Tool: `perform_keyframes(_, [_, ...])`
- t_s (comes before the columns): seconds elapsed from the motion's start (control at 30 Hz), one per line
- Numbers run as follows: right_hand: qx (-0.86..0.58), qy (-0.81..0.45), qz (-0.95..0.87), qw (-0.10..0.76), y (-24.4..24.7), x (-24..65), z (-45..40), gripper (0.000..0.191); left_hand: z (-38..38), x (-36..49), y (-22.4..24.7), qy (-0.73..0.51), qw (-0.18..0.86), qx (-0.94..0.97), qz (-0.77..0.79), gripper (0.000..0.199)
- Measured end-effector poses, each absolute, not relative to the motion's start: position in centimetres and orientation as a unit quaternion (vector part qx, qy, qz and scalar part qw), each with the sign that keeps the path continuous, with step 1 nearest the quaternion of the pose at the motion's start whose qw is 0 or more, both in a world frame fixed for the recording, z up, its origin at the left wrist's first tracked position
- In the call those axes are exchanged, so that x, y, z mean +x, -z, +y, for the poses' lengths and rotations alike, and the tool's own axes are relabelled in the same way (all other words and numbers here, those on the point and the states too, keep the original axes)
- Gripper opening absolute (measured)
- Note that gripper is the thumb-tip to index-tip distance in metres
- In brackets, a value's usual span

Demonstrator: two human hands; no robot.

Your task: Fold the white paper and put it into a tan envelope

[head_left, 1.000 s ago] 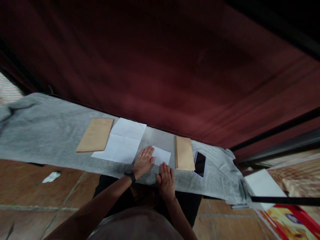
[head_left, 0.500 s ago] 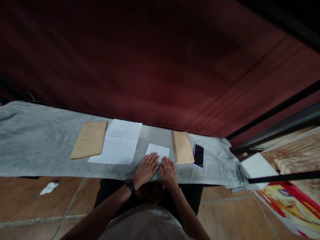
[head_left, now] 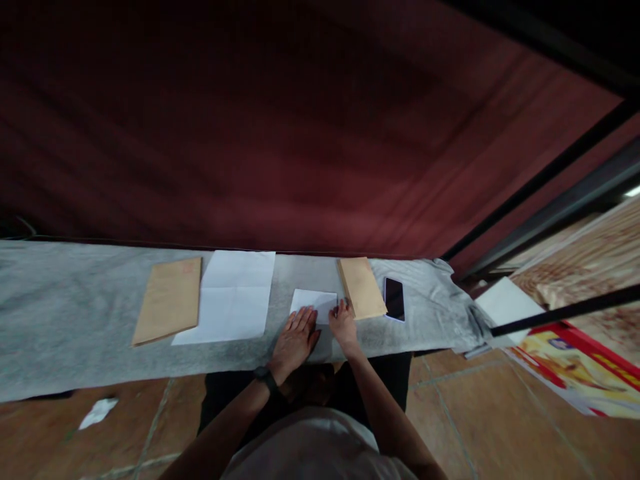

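Note:
A small folded white paper (head_left: pixel 314 298) lies on the grey cloth in front of me. My left hand (head_left: pixel 295 339) rests flat on its lower left part, fingers stretched out. At the paper's right edge, my right hand (head_left: pixel 343 321) has its fingers curled together in a pinch on the edge. A larger white sheet (head_left: pixel 234 293) with a crease across it lies to the left. Its left side touches a brown envelope stack (head_left: pixel 170 297). Just beyond my right hand is a second stack of brown envelopes (head_left: pixel 364 287).
The grey cloth (head_left: pixel 90 300) covers a long narrow table against a dark red curtain (head_left: pixel 300 167). A phone (head_left: pixel 395 299) lies right of the envelopes. A black bar (head_left: pixel 565 312) crosses the right side, near a red and yellow box (head_left: pixel 580 367). Scrap paper (head_left: pixel 98 413) lies on the tiled floor.
My right hand has gone from lying flat on the folded paper to curled fingers at its right edge. My left hand stays flat on it. The view has tilted slightly.

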State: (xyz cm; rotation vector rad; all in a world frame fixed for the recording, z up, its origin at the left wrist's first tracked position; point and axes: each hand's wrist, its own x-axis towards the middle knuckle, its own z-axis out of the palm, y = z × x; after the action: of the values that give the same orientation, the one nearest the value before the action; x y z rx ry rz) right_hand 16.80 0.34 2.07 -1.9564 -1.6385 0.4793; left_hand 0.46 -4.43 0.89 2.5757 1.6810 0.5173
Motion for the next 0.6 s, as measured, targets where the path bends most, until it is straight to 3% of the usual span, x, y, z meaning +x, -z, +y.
perform_keyframes(0.23, [-0.699,-0.261,-0.583,0.321,-2.9,17.6,0.6,0.021,-4.3,0.6,-1.0,-0.189,0.039,0.818,0.543,0.051])
perform_keyframes(0.33, [-0.669,-0.290,-0.588,0.350,-4.1,17.2,0.3,0.021,-4.0,0.8,-2.1,-0.242,0.092,0.782,0.566,0.049])
perform_keyframes(0.4, [-0.642,-0.309,-0.593,0.375,-5.4,16.7,-0.1,0.027,-3.4,1.2,-3.2,-0.319,0.164,0.729,0.583,0.045])
perform_keyframes(0.53, [-0.535,-0.385,-0.601,0.452,-8.3,16.0,-0.7,0.039,-1.8,2.4,-5.6,-0.531,0.403,0.478,0.572,0.021])
perform_keyframes(0.6, [-0.517,-0.379,-0.604,0.474,-9.0,15.8,-1.0,0.041,-1.2,3.2,-6.1,-0.578,0.465,0.372,0.558,0.020])
